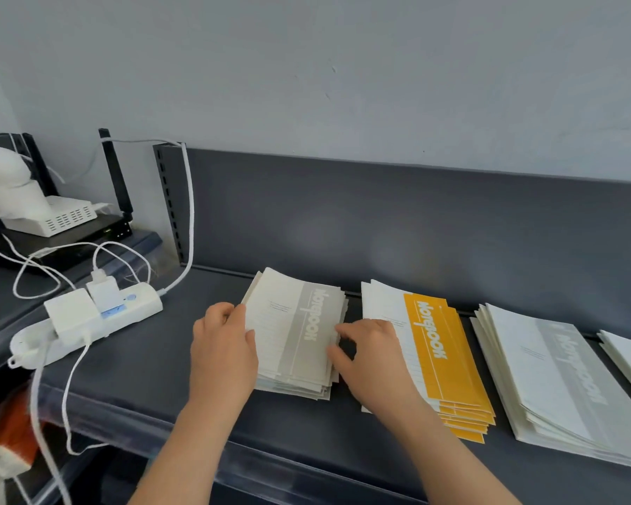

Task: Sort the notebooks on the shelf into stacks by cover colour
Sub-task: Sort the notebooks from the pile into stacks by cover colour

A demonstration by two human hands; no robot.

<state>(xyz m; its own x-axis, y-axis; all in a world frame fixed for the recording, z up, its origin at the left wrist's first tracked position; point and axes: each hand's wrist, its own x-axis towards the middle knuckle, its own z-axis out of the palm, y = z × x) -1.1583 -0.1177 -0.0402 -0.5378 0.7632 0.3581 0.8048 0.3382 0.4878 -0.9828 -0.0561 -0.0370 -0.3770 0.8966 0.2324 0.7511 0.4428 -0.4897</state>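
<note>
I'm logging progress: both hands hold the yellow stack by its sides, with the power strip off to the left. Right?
Not quite: in the head view the left hand and right hand hold the left grey stack by its sides, not the yellow stack, which lies just right of it. The power strip is off to the left.
</note>
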